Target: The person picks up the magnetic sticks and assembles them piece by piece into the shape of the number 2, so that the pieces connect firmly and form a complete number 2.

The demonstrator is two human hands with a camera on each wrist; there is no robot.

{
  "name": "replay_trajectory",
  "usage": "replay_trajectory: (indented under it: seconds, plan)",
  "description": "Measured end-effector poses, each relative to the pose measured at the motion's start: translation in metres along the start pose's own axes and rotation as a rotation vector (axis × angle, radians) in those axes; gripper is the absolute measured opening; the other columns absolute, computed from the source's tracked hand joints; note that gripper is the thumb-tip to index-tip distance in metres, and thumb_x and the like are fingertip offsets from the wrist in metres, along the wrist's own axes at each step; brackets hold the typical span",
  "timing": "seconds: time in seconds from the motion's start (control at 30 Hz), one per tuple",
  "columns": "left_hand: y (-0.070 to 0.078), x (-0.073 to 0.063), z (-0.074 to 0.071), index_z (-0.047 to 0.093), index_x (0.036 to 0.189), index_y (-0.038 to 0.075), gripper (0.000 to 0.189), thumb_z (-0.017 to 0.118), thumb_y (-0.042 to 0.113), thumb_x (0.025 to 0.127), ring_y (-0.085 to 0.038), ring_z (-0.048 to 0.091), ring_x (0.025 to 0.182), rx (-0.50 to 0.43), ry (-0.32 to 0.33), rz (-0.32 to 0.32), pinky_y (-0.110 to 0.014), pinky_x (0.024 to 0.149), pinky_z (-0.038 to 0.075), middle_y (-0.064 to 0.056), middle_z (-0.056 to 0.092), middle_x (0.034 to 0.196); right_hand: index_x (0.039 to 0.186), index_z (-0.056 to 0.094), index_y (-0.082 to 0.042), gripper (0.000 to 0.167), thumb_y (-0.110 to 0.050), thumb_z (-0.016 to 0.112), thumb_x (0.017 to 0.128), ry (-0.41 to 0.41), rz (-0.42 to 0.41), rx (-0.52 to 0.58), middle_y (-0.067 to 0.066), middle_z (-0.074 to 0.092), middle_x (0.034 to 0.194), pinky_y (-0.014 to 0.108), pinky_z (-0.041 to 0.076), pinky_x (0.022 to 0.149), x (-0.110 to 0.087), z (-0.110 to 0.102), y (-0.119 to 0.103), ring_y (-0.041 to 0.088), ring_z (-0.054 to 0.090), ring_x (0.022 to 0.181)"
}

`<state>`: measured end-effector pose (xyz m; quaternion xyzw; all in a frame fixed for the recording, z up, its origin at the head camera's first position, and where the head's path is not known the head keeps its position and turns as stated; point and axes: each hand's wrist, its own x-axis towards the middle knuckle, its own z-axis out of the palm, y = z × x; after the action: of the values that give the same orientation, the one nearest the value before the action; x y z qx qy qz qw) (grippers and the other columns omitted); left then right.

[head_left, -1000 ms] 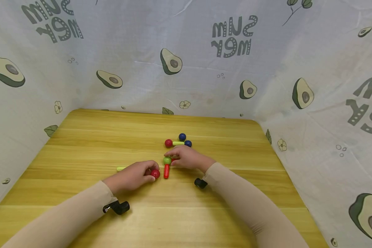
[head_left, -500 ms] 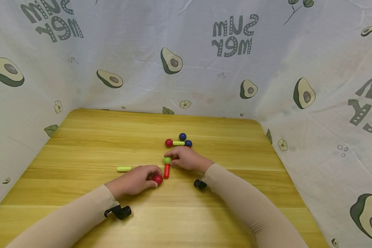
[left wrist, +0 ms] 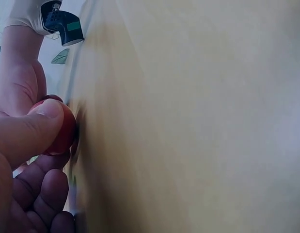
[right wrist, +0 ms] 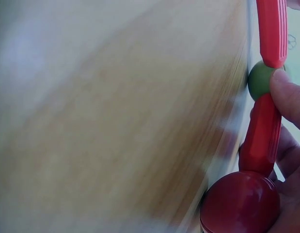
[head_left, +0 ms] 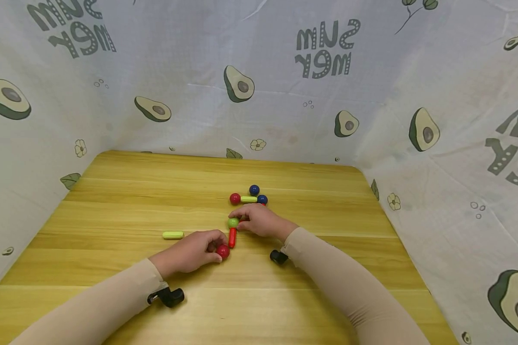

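My left hand (head_left: 194, 251) pinches a red ball (head_left: 223, 251) just beside the lower end of a red rod (head_left: 232, 238). In the left wrist view the thumb lies across that red ball (left wrist: 66, 132). My right hand (head_left: 263, 221) pinches a green ball (head_left: 233, 223) from which this red rod extends towards me. The right wrist view shows the green ball (right wrist: 260, 80) between two red rods, the lower red rod (right wrist: 260, 136) ending at another red ball (right wrist: 241, 203) under the palm. Whether the left hand's ball touches the rod's tip, I cannot tell.
Behind the right hand lies a yellow-green rod (head_left: 248, 199) between a red ball (head_left: 235, 198) and a blue ball (head_left: 262, 200). A second blue ball (head_left: 254, 190) sits just beyond it. One loose yellow-green rod (head_left: 172, 235) lies left on the wooden table (head_left: 112, 201).
My left hand has moved slightly right and towards me with the red ball, uncovering the loose yellow-green rod. The right hand has stayed almost still on the green ball.
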<state>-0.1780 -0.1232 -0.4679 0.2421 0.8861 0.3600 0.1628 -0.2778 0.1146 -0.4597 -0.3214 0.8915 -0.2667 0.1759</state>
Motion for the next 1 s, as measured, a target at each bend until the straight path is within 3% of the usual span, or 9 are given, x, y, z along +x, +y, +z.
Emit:
replay_trajectory:
  seconds: [1.0]
  plan:
    - [0.006,0.008,0.011,0.069,0.115,0.021,0.024,0.081,0.025,0.094,-0.005,0.064,0.092,0.001,0.034,0.042,-0.03,0.086,0.054,0.012,0.071,0.101,0.134,0.072,-0.019,0.035,-0.02,0.074,0.099,-0.002,0.009,-0.034,-0.004,0.074,0.125,0.027,0.053,0.091,-0.001,0.001,-0.001,0.01,0.061,0.098]
